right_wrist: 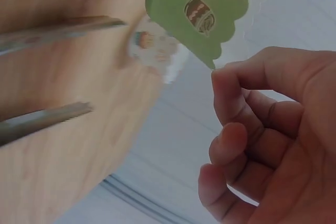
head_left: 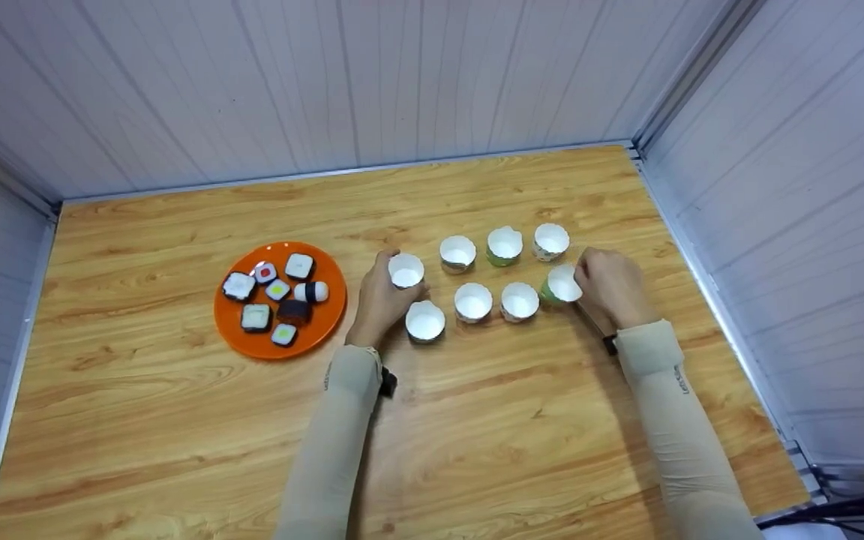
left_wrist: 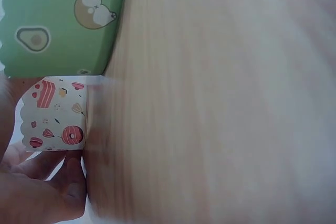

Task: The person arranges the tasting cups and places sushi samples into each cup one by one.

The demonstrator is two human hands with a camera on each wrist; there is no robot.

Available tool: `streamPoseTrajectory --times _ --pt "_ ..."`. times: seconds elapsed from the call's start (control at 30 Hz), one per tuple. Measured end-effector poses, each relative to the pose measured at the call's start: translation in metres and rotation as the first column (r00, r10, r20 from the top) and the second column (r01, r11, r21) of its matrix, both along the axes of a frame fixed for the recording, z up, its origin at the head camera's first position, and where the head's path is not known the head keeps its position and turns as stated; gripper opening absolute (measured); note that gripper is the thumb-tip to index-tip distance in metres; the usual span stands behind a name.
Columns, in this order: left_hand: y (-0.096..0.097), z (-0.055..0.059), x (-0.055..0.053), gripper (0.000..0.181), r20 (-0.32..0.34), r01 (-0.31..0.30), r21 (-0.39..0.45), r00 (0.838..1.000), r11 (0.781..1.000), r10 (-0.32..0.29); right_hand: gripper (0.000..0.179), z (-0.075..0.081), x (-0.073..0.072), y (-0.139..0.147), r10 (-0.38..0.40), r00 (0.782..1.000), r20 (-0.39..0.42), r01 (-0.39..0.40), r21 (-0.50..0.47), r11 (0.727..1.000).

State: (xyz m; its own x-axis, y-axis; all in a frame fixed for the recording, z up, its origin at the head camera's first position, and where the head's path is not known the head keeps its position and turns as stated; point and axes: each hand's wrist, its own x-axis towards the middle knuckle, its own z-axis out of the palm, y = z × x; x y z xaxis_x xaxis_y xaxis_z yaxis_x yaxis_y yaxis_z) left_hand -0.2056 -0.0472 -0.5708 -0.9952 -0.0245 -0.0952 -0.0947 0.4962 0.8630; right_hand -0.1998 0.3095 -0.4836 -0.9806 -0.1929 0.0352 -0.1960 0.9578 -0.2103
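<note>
In the head view, my left hand (head_left: pixel 387 296) grips a white paper cup (head_left: pixel 406 271), fingers behind it and thumb in front. The left wrist view shows this cup's red cake-and-donut print (left_wrist: pixel 55 114), with a green paper cup (left_wrist: pixel 63 24) nearer the camera. My right hand (head_left: pixel 612 285) pinches the rim of another green paper cup (head_left: pixel 562 283) at the right end of the front row. Its curled fingers (right_wrist: pixel 231 140) show in the right wrist view. Two metal prongs (right_wrist: pixel 58 32) like tweezers jut in from that view's left; their held end is hidden.
Several more paper cups (head_left: pixel 473 302) stand upright in two rows between my hands. Left of them is an orange plate (head_left: pixel 334 300) with several sushi-shaped pieces (head_left: pixel 256 317). White panel walls (head_left: pixel 379 82) enclose the wooden table (head_left: pixel 177 420) at the back and sides.
</note>
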Motion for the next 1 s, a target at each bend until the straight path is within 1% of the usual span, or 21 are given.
streamPoseTrajectory --times 0.1,0.2,0.37,0.53,0.67,0.8,0.9,1.0 --pt "-0.001 0.0 0.0 0.08 0.001 0.002 0.006 1.0 1.0 -0.002 0.019 -0.011 0.001 0.003 0.007 1.0 0.003 -0.007 0.008 1.0" --pt "-0.001 0.001 0.001 0.08 0.002 0.001 0.006 1.0 1.0 -0.001 0.019 -0.019 0.0 0.005 0.008 1.0 0.004 -0.008 0.01 1.0" --pt "-0.002 0.002 0.002 0.081 0.004 0.004 -0.001 1.0 1.0 -0.004 0.019 -0.025 0.0 0.005 -0.013 0.999 0.05 0.013 -0.005 1.0" --pt "-0.005 0.002 0.003 0.083 0.001 0.028 -0.012 1.0 1.0 -0.028 0.02 -0.025 -0.001 0.006 -0.04 0.994 0.099 0.041 -0.005 0.999" --pt "-0.01 0.005 0.007 0.086 0.012 0.04 -0.009 0.999 0.999 -0.04 0.021 -0.022 -0.001 0.006 -0.045 0.993 0.108 0.047 -0.016 0.999" --pt "-0.015 0.01 0.012 0.088 0.036 0.033 -0.004 0.999 0.999 -0.033 0.022 -0.019 0.001 0.006 -0.044 0.995 0.086 0.046 -0.026 0.999" --pt "-0.019 0.015 0.018 0.086 0.033 0.025 -0.012 0.999 1.0 -0.024 0.021 -0.017 0.004 0.004 -0.032 0.998 0.052 0.034 -0.036 0.999" --pt "-0.023 0.022 0.027 0.085 0.017 0.019 -0.019 1.0 1.0 -0.019 0.02 -0.015 0.009 0.003 -0.026 0.999 0.02 0.027 -0.049 0.998"
